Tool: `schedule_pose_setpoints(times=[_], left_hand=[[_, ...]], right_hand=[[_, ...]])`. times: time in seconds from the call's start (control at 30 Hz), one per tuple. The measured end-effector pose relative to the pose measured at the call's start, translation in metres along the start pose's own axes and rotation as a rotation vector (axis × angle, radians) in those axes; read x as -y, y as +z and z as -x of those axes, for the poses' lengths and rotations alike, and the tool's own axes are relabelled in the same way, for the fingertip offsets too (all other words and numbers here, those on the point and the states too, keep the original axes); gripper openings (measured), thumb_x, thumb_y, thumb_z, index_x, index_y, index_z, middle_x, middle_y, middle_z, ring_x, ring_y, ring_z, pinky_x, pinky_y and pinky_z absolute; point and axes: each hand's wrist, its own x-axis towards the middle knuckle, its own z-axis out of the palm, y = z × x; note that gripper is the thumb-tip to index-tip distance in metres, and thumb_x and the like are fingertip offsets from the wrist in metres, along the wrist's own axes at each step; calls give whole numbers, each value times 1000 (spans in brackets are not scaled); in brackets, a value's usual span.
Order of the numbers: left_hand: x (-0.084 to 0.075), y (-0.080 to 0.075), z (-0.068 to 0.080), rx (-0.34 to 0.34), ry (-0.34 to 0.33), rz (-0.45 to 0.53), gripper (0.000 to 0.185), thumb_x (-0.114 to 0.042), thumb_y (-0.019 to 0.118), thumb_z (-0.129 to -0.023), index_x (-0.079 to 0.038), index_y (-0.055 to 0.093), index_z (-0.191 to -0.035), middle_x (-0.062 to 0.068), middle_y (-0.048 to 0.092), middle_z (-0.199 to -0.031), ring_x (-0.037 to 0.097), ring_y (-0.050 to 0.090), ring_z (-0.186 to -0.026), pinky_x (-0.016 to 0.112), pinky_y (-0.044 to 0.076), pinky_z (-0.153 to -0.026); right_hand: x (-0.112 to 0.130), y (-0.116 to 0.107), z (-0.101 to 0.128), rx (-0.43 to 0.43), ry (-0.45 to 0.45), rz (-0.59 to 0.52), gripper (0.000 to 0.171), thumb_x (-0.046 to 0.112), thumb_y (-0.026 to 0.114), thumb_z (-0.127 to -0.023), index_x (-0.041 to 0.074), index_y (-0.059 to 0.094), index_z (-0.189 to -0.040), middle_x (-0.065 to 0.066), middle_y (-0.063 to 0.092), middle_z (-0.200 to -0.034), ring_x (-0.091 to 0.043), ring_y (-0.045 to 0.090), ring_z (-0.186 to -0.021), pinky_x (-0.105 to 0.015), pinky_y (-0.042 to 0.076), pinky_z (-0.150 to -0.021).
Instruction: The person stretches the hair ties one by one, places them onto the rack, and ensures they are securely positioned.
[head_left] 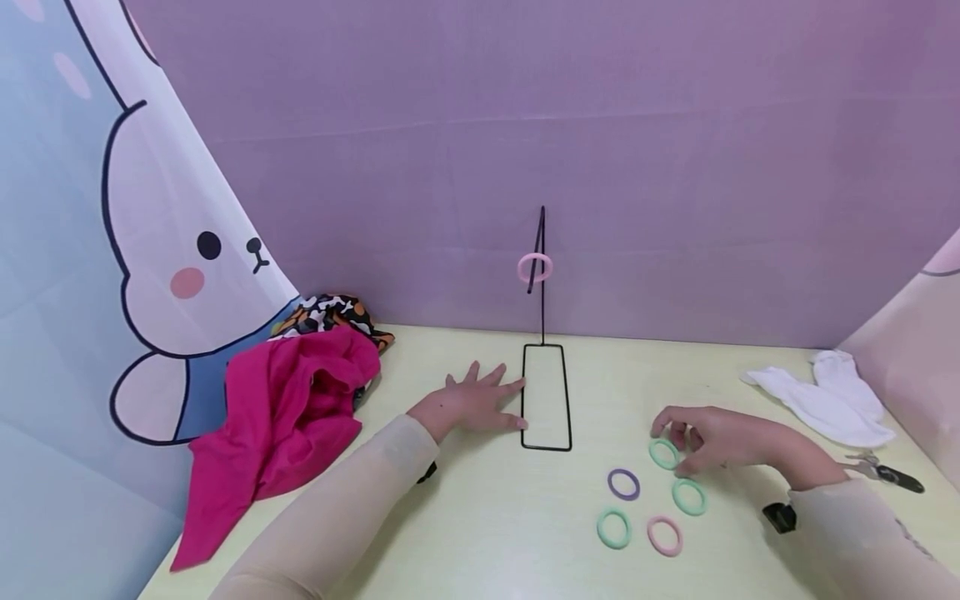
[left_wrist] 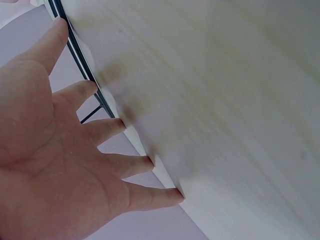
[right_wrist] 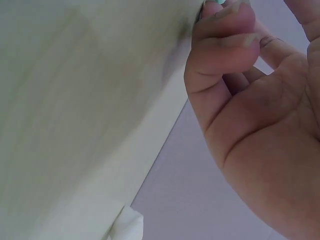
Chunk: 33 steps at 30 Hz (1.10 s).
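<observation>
The right hand [head_left: 720, 440] partly hides a green ring [head_left: 663, 454], fingers curled on it. The left hand [head_left: 472, 404] lies flat, fingers spread, touching the wire stand [head_left: 546, 398].

Both arms are covered by long, close-fitting sleeves of a pale cream, slightly sheer fabric, ending at the wrists. The left hand [head_left: 472, 405] and the right hand [head_left: 723, 438] are left bare, without gloves. A small black device is strapped under each wrist, seen at the right cuff and partly at the left.
</observation>
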Motion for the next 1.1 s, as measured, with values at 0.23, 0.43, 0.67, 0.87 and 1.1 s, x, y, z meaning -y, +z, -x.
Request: schedule_pose_setpoints(times=[0.23, 0.43, 0.67, 0.87, 1.1], left_hand=[[-1, -1, 0, 2, -1, 3, 82, -75, 51, -101, -43, 19, -171, 2, 2, -184, 51, -6, -167, 84, 5, -125], [-1, 0, 0, -1, -3, 5, 83, -75, 50, -101, -43, 20, -171, 3, 3, -184, 51, -5, -167, 84, 6, -125], [0, 0, -1, 2, -2, 1, 83, -75, 50, -101, -43, 19, -171, 2, 2, -184, 52, -5, -167, 84, 5, -125], [1, 2, -3, 1, -3, -1, 83, -76, 50, -101, -43, 19, -171, 2, 2, -184, 51, -5, -167, 84, 5, -125], [1, 1, -2, 1, -5, 0, 84, -77, 50, -100, -44, 19, -171, 2, 2, -184, 51, -5, -167, 84, 5, -125]], right_hand=[[0, 2, -4, 6, -28, -7, 39, 20, 85, -90, 18, 65, -123, -6, 63, -100, -3, 55, -74, -22, 47, -65], [-2, 6, -8, -28, -62, 0, 36, 18, 85, -89, 16, 66, -120, -3, 63, -96, -1, 53, -75, -21, 47, -66], [1, 11, -12, -66, -32, 37, 40, 21, 87, -86, 14, 65, -118, -1, 63, -93, -1, 52, -74, -21, 47, -64], [5, 13, -13, -71, -17, 74, 40, 33, 88, -88, 19, 64, -116, 3, 60, -87, -1, 51, -73, -22, 46, -65], [7, 14, -16, -75, 0, 98, 33, 30, 86, -89, 18, 66, -113, 6, 59, -85, 0, 51, -74, -21, 45, -66]])
